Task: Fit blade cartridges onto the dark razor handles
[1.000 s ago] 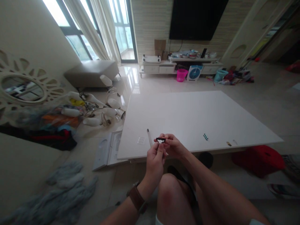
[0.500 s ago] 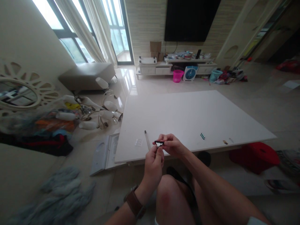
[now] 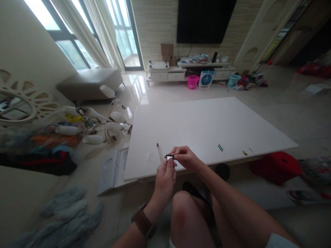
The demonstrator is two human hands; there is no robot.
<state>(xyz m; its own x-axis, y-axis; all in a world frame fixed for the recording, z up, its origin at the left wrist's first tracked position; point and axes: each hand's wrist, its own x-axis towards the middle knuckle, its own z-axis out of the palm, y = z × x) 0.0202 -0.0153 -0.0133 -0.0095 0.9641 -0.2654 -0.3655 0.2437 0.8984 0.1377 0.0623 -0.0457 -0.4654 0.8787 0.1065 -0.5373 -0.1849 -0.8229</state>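
My left hand (image 3: 164, 175) is closed around the lower part of a small black-and-silver T-shaped piece (image 3: 170, 157), which looks like a razor head. Its lower end is hidden in my fingers. From the right, my right hand (image 3: 186, 157) pinches the piece's black top edge between thumb and fingertips. Both hands meet just above the near edge of the white table (image 3: 196, 127). Beside my left hand lies a thin stick with a dark tip (image 3: 159, 151), and left of that a small clear plastic piece (image 3: 150, 157).
Two small green cylinders, like batteries (image 3: 220, 147), lie to the right on the table. Farther right is a small brownish piece (image 3: 244, 153). A red stool (image 3: 278, 168) stands by the near edge. A chandelier (image 3: 113, 127) and an open white box (image 3: 111, 172) are on the left.
The whole view has shifted slightly. Both hands keep hold of the black-and-silver piece, which has tilted a little. The things on the table lie as before.
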